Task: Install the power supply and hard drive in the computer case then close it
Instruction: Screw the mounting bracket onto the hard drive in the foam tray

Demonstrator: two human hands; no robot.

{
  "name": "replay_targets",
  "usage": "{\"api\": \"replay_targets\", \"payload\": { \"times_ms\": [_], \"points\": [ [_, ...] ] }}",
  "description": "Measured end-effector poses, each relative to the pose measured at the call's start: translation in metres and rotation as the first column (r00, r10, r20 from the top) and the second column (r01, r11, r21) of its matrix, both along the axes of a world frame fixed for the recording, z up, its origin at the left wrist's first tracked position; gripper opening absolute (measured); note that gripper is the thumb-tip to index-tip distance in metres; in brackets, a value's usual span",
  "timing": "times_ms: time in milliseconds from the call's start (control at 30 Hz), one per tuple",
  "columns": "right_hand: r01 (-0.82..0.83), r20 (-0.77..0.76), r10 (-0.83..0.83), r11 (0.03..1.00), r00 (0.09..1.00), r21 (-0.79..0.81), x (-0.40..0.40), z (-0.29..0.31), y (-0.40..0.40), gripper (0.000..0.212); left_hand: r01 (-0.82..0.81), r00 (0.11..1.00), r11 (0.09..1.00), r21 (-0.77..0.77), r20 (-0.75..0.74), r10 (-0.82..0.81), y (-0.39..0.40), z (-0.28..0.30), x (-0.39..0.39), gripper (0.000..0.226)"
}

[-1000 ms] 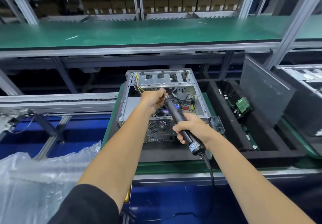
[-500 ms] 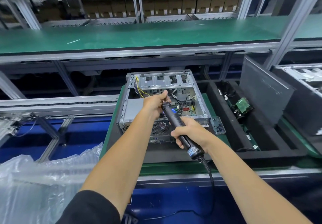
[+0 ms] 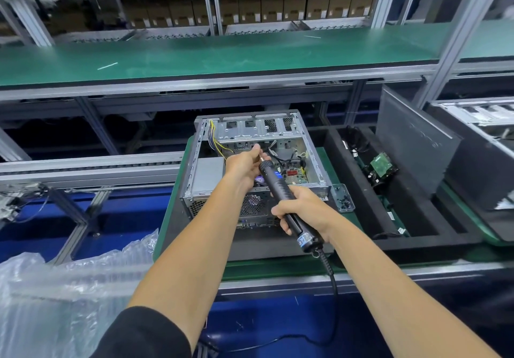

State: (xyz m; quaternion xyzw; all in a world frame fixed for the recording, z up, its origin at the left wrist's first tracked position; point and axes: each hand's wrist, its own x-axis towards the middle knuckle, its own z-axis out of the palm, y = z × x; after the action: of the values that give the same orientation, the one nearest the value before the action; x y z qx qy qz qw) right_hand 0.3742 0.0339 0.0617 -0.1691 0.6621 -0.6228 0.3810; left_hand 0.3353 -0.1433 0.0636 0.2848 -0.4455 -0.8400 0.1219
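- We see the open grey metal computer case [image 3: 258, 174] on a black foam tray [image 3: 347, 249].
- Our right hand [image 3: 303, 213] grips the black corded electric screwdriver [image 3: 281, 199], fingers wrapped round its handle.
- Our left hand [image 3: 244, 165] pinches the screwdriver's tip end over the case.
- A green-boarded hard drive [image 3: 382, 168] lies in the tray compartment to the right.

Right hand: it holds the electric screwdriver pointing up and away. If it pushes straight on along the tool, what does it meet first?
Probably the left hand, whose fingers pinch at the electric screwdriver tip. The right hand aims it into the open computer case; depth beyond is unclear.
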Motion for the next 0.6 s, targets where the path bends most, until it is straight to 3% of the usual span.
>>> {"api": "replay_targets", "payload": {
  "times_ms": [133,600],
  "points": [
    [0.006,-0.038,-0.004,0.998,0.999,0.063,-0.002,0.002,-0.001,0.027,0.011,0.997,0.986,-0.166,0.083,0.003,-0.007,-0.005,-0.002,0.024],
    [0.005,-0.145,0.019,0.987,0.989,0.160,-0.006,-0.003,-0.006,0.030,0.009,0.991,0.976,-0.217,0.135,0.021,-0.013,-0.007,-0.007,0.017]
  ]
}}
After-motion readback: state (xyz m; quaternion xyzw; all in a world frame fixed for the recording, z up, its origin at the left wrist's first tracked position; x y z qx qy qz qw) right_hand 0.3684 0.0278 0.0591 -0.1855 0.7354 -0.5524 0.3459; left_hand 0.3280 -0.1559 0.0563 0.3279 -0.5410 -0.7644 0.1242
